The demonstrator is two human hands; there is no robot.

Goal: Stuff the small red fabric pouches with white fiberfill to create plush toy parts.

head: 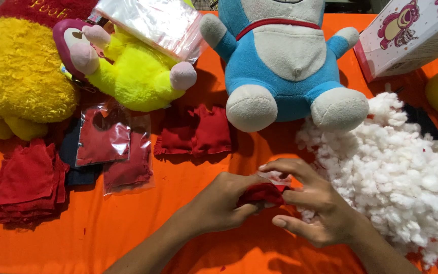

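Left hand [224, 203]: fingers closed on a small red fabric piece [262, 193], low in the middle of the orange cloth [128, 228].
Right hand [313, 203]: fingers spread and curled, tips pinching the same red fabric piece from the right side.
White stuffing pile [401, 172]: just beside the right hand, touching it.
Blue plush toy [285, 61]: sitting above the hands, feet toward the camera.
Yellow plush toys [138, 71]: 2, at upper left.
Red fabric stack [26, 182]: far left.
Plastic bags with red pieces [107, 142]: left of centre.
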